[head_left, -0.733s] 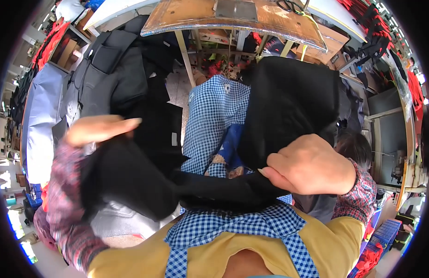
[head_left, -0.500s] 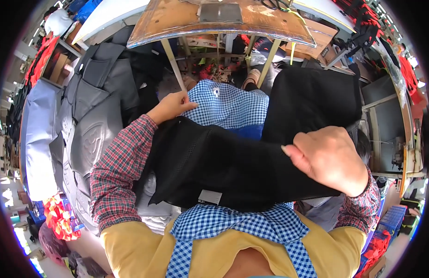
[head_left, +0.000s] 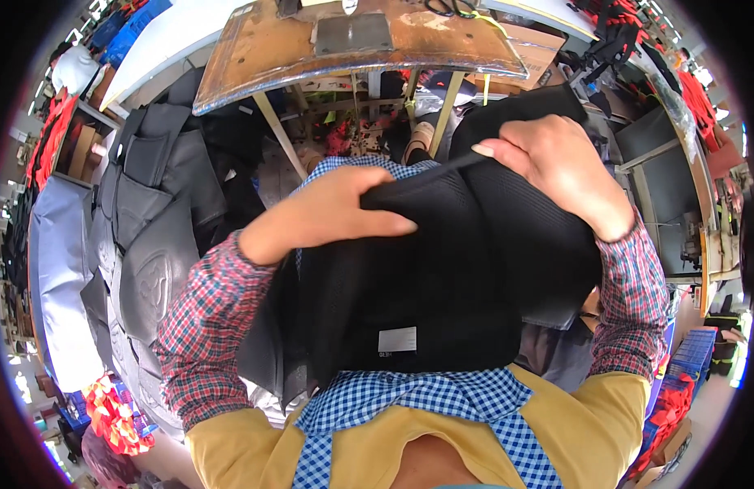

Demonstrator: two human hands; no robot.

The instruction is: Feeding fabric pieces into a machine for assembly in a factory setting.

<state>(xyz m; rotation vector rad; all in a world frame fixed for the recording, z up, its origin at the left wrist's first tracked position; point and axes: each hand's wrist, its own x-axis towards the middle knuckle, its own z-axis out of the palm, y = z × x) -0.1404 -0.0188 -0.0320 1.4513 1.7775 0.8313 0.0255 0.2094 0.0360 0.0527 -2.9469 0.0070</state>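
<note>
A large black fabric piece with ribbed, mesh-like areas is draped across my lap. A small white label shows near its lower edge. With thumb and fingers my right hand pinches the upper edge of the piece at the right and lifts it. At the upper left of the same piece lies my left hand, its thumb and index finger spread apart over the fabric; its other fingertips are hidden. Under the fabric shows my blue checked apron.
A worn wooden table with a metal plate and dark-handled scissors stands ahead. Stacked grey-black padded pieces rise at my left, near a pale covered surface. Blue crates sit at the right.
My left hand has moved right and down onto the black fabric. The right hand has risen, lifting the fabric's edge, and the label side now faces me more fully.
</note>
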